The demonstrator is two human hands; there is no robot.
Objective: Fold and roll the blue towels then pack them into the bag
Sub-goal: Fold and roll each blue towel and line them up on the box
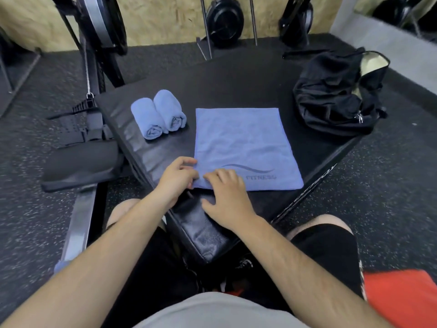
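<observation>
A blue towel (243,143) with a FITNESS print lies flat on the black padded platform (236,86). My left hand (176,179) pinches the towel's near left corner, fingers curled at the edge. My right hand (225,197) lies beside it with fingertips on the towel's near edge, fingers bent. Two rolled blue towels (158,114) sit side by side to the left of the flat one. The black bag (335,95) stands open at the platform's far right, pale lining showing.
Black straps and a padded seat (80,162) lie left of the platform on the speckled rubber floor. Gym machines with black discs (224,22) stand along the back wall. My knees are below the platform's near corner.
</observation>
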